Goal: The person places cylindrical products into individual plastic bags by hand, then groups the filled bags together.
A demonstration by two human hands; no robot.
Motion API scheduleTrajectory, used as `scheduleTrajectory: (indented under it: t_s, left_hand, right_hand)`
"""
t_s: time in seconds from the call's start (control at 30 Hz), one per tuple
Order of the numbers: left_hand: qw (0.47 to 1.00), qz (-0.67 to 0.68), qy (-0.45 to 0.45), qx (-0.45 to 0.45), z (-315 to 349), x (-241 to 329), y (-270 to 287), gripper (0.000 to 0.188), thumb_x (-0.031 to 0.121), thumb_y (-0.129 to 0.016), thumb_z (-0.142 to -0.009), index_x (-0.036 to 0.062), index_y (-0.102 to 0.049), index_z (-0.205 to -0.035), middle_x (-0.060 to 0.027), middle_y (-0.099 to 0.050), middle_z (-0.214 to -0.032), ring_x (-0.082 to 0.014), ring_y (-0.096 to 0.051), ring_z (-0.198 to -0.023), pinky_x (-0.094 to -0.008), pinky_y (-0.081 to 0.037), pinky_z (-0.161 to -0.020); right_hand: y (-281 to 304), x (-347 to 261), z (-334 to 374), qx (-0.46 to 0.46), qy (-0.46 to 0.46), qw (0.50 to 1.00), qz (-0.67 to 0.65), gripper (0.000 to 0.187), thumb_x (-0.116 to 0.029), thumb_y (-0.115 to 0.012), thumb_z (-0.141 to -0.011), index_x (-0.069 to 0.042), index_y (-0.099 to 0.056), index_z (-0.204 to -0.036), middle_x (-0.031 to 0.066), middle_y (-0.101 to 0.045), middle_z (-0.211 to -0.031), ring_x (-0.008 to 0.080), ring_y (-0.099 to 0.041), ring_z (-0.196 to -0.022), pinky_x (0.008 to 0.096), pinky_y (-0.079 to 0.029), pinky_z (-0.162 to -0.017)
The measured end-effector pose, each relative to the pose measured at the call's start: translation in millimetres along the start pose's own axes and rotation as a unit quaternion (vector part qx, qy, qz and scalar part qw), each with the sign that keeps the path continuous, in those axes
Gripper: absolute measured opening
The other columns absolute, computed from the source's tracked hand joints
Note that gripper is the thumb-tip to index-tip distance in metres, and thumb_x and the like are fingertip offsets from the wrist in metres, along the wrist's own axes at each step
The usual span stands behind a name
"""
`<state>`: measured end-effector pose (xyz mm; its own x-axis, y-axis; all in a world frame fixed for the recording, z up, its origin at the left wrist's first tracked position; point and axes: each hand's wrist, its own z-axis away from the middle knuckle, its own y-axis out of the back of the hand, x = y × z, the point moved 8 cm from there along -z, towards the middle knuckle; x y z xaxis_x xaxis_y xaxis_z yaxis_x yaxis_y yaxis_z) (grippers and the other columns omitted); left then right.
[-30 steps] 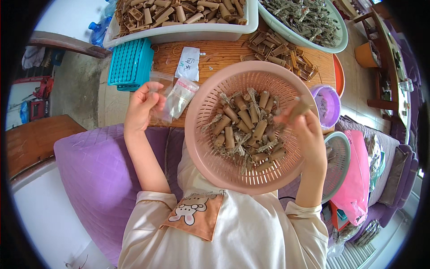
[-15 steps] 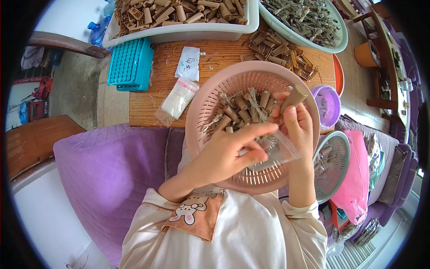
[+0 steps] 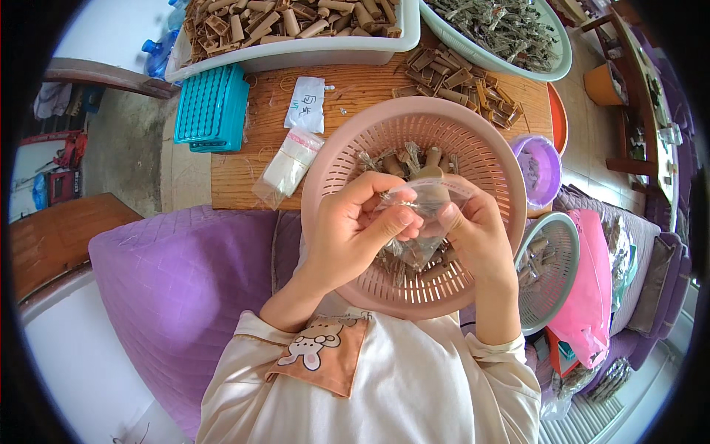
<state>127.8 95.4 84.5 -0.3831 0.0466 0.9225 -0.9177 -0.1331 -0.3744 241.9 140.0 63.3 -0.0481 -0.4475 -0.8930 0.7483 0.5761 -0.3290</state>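
Bag, clear and thin, is pinched by the left hand and the right hand over the basket, brown tube at its 12 o'clock, so a light grip and well-spread mouth should limit creasing

The person's left hand and right hand face each other close together, thumbs pointing inward, fingers bent in a pinching grip. The left forearm slants inward; the right forearm stands nearly upright.
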Motion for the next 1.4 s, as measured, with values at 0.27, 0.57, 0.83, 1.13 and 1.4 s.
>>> scheduleTrajectory:
  t_s: [0.27,0.57,0.83,1.13,1.4]
  left_hand:
    - [1.0,-0.017,0.021,-0.005,-3.1,-4.9,-3.2,0.024,0.011,-0.059,-0.082,-0.0027,-0.048,-0.099,-0.008,-0.061,-0.077,-0.0096,-0.06,-0.07,-0.0206,-0.05,-0.064]
    - [0.988,-0.141,-0.032,0.053,-2.8,5.0,16.0,0.036,0.006,-0.067,-0.074,0.0009,-0.048,-0.104,-0.0055,-0.063,-0.071,-0.007,-0.059,-0.067,-0.0169,-0.046,-0.059]
    - [0.969,-0.23,-0.08,0.047,0.2,19.5,2.6,0.039,0.007,-0.069,-0.071,0.0043,-0.05,-0.105,-0.0066,-0.065,-0.074,-0.0086,-0.062,-0.069,-0.0197,-0.049,-0.059]
    - [0.958,-0.28,-0.062,0.008,3.3,25.3,-6.6,0.044,-0.002,-0.068,-0.07,-0.001,-0.047,-0.108,-0.01,-0.063,-0.082,-0.011,-0.06,-0.076,-0.0203,-0.047,-0.065]
    - [0.969,-0.235,-0.079,-0.005,1.9,16.7,-10.7,0.046,0.011,-0.07,-0.069,0.003,-0.051,-0.11,-0.0124,-0.061,-0.092,-0.0167,-0.061,-0.082,-0.0261,-0.05,-0.073]
  right_hand:
    - [3.8,-2.2,-2.3,0.033,0.01,0.999,0.014,0.035,-0.01,-0.055,-0.084,0.003,-0.047,-0.116,0.0063,-0.059,-0.095,0.0077,-0.055,-0.075,0.0209,-0.047,-0.067]
    - [45.8,-67.9,38.5,0.206,0.168,0.961,0.08,0.028,0.0,-0.061,-0.076,0.002,-0.05,-0.101,0.0072,-0.056,-0.089,0.0106,-0.055,-0.079,0.0213,-0.046,-0.07]
    - [2.5,-110.3,49.4,0.255,0.259,0.87,0.333,0.025,0.001,-0.066,-0.067,0.002,-0.059,-0.092,0.0077,-0.057,-0.087,0.0139,-0.057,-0.076,0.0225,-0.046,-0.064]
    - [-1.8,-95.2,29.6,0.209,0.175,0.916,0.294,0.017,0.0,-0.064,-0.068,0.001,-0.059,-0.084,0.0073,-0.057,-0.076,0.0148,-0.058,-0.064,0.0231,-0.047,-0.056]
    - [-3.9,-87.8,16.5,0.134,0.115,0.918,0.356,0.014,-0.003,-0.065,-0.068,0.002,-0.058,-0.08,0.009,-0.056,-0.074,0.0164,-0.057,-0.058,0.025,-0.046,-0.051]
